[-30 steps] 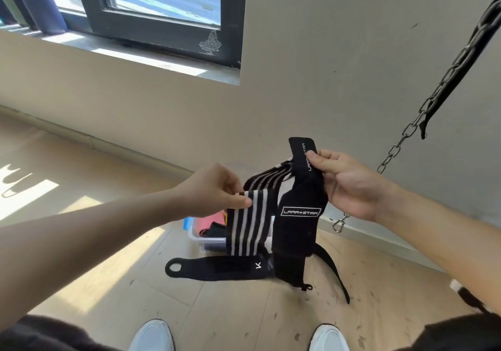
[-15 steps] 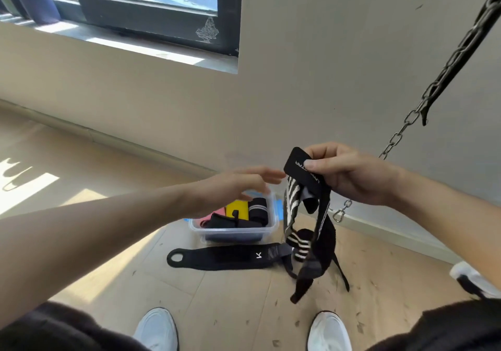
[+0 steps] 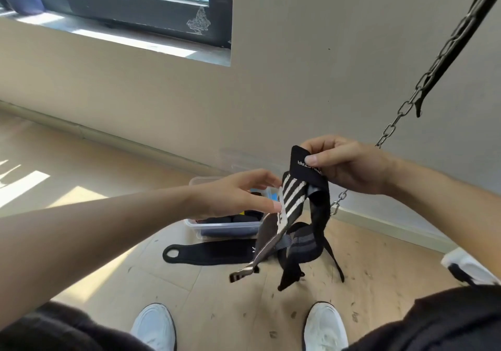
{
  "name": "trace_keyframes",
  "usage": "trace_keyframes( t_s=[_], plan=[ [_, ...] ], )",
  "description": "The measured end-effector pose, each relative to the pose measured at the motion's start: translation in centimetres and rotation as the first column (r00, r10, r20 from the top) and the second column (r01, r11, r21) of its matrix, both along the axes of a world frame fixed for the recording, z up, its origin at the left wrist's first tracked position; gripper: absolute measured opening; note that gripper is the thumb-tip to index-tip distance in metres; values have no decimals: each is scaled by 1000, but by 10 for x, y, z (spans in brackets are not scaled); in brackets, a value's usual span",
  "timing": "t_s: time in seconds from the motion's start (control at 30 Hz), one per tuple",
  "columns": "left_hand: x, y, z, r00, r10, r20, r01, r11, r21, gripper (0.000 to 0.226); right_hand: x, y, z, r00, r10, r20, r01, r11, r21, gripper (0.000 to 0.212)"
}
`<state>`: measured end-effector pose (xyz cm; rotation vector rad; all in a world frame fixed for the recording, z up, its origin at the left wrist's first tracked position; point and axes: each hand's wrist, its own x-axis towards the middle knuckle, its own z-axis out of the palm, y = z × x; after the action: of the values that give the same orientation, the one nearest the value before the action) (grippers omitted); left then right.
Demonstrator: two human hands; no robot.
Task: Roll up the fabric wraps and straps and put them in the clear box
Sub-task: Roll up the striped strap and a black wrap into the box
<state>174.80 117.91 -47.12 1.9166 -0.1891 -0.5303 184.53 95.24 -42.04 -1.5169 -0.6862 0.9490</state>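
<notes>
My right hand (image 3: pixel 349 166) pinches the black tab end of the black-and-white striped wrap (image 3: pixel 294 196) between thumb and curled fingers, right of the frame's centre. My left hand (image 3: pixel 238 196) reaches in from the left with fingers nearly straight, its thumb tip touching the striped edge. The rest of the wrap hangs twisted toward the lower centre. Behind it on the floor sits the clear box (image 3: pixel 225 226), with dark rolls and something yellow inside. Just in front of the box lies a black strap (image 3: pixel 211 251) with a loop at its left end. A chain (image 3: pixel 401 112) runs to the upper right. My 2 white shoes (image 3: pixel 154 329) show at the bottom.
</notes>
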Motion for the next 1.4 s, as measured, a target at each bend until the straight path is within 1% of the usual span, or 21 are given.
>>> trace_keyframes(
  t_s=[0.07, 0.13, 0.2, 0.27, 0.3, 0.37, 0.43, 0.53, 0.63, 0.7, 0.77, 0.8, 0.83, 0.87, 0.9, 0.97, 1.07, 1.13, 1.23, 1.4],
  plan=[
    [2, 3, -2, 1000, 0, -6, -1, 999, -48, 36, 0, 1, -1, 1000, 8, 16, -7, 1000, -10, 8],
    [5, 8, -5, 998, -28, -60, 23, 997, -77, 38, 3, 0, -2, 999, -2, 39, 3, 1000, -29, 10],
    [7, 20, -10, 985, -113, -128, 112, 994, -13, 43, 8, -3, -2, 996, -25, 87, 31, 997, -67, 16],
    [7, 33, -18, 964, -207, -168, 216, 976, 38, 36, 14, -10, -2, 989, -63, 135, 78, 991, -109, 13],
    [7, 39, -21, 962, -219, -165, 231, 971, 56, 30, 17, -14, -3, 985, -74, 158, 95, 987, -132, 12],
    [7, 48, -24, 978, -157, -136, 169, 982, 81, 27, 22, -23, -4, 976, -76, 205, 117, 973, -198, 12],
    [8, 53, -22, 993, -65, -95, 71, 996, 58, 28, 27, -29, -9, 958, -61, 279, 146, 944, -296, 12],
    [11, 54, -16, 998, 11, -58, -10, 1000, 11, 26, 32, -36, -16, 892, -38, 451, 245, 878, -411, 15],
    [13, 52, -14, 997, 32, -65, -30, 999, 26, 22, 30, -36, -15, 857, -33, 515, 288, 859, -423, 11],
    [17, 53, -16, 997, 45, -60, -41, 997, 66, 19, 30, -33, -13, 827, 0, 562, 307, 837, -452, 12],
    [18, 59, -18, 997, 68, -47, -61, 989, 133, 12, 34, -36, -12, 746, -2, 666, 407, 793, -453, 14],
    [18, 63, -20, 996, 78, -33, -71, 983, 171, 12, 39, -40, -11, 704, -35, 709, 467, 776, -425, 16],
    [18, 69, -22, 996, 80, -26, -73, 978, 197, 12, 42, -44, -11, 685, -76, 724, 501, 771, -393, 17],
    [16, 73, -23, 997, 71, -28, -64, 977, 206, 12, 44, -47, -10, 696, -107, 710, 501, 780, -374, 18],
    [15, 76, -24, 997, 62, -39, -53, 980, 193, 13, 42, -49, -9, 727, -118, 676, 473, 799, -370, 18],
    [14, 76, -24, 996, 43, -73, -32, 990, 139, 16, 34, -44, -10, 796, -80, 600, 378, 840, -388, 15],
    [12, 67, -19, 995, 7, -98, 1, 997, 81, 12, 19, -28, -12, 850, 2, 526, 233, 895, -380, 11],
    [13, 61, -17, 996, -25, -85, 30, 998, 53, 17, 11, -17, -12, 852, 79, 518, 154, 907, -392, 14],
    [12, 54, -14, 994, -66, -82, 67, 998, 20, 21, -3, 2, -14, 828, 193, 527, 66, 899, -433, 18],
    [8, 36, -8, 991, -107, -84, 107, 994, -2, 22, -26, 27, -16, 766, 304, 566, 19, 869, -494, 17]
  ],
)
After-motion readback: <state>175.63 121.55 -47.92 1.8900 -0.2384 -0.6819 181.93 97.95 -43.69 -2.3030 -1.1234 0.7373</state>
